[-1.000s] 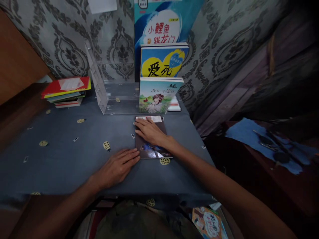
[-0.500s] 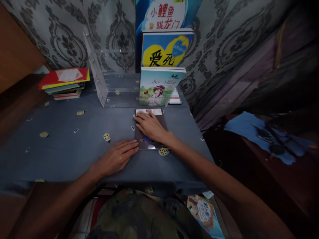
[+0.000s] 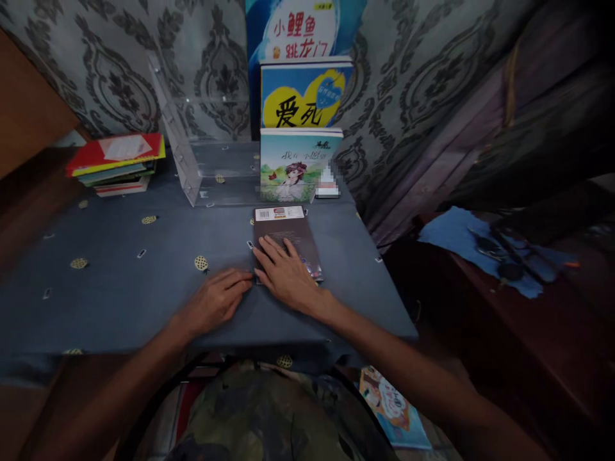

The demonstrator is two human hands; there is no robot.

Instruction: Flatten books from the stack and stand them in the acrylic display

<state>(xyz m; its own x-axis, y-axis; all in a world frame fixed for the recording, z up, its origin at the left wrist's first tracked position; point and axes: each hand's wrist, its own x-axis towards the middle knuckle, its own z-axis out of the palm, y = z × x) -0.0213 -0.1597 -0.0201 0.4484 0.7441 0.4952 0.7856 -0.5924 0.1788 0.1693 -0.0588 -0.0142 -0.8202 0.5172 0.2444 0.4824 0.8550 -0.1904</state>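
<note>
A dark book (image 3: 283, 234) lies flat on the table with a white barcode label along its far edge. My right hand (image 3: 286, 272) rests on the book's near half, its fingers spread and laid flat. Beside the near left corner of the book is my left hand (image 3: 221, 296), with its fingers bent and pressed together. Its fingertips are at or very near the book's edge; whether they pinch anything is hidden.
Behind the book stands a clear tiered rack (image 3: 185, 150) holding a green book (image 3: 293, 173), a blue-and-yellow book (image 3: 305, 96) and a tall blue book (image 3: 300, 32). Stacked books (image 3: 115, 160) lie left. A blue cloth (image 3: 444, 234) lies right, another book (image 3: 394, 410) below the table.
My right hand has slid down the book towards me, uncovering the label and upper cover. The fingers of my left hand have bent inward. The whole view has shifted slightly.
</note>
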